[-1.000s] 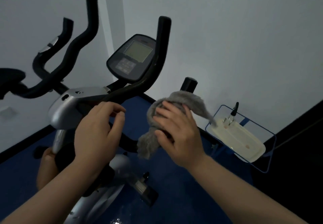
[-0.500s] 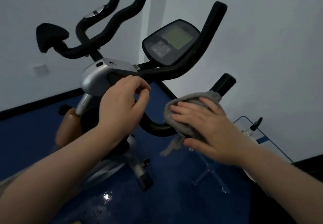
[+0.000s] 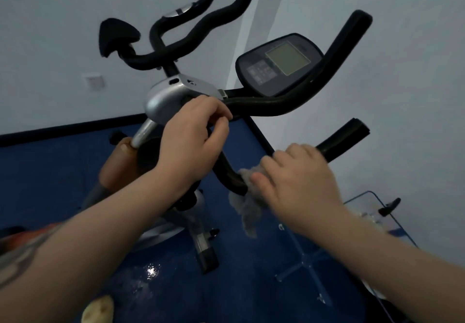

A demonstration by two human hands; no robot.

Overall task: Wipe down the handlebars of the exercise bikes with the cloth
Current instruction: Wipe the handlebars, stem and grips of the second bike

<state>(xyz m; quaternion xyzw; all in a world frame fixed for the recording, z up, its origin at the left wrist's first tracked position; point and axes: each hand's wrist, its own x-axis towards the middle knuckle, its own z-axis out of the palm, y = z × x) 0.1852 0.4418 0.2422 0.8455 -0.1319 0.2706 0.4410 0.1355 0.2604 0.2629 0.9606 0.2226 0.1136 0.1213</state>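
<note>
- Since the earlier frame: right hand (image 3: 299,179) with the cloth (image 3: 247,209) has slid down the near handlebar (image 3: 229,171) toward its bend; view has swung left.
- Right hand: fingers curled over the bar, pressing the cloth onto it; a loose tail of cloth hangs below.
- Left hand (image 3: 191,141): fingers loosely curled at the silver housing (image 3: 163,98), steadying; grip itself hidden.
- Progress, judged: near bar mid-wipe. Far bar (image 3: 327,71), and second bike's bars (image 3: 196,33) behind, show no cloth contact; likely still to do.
</note>
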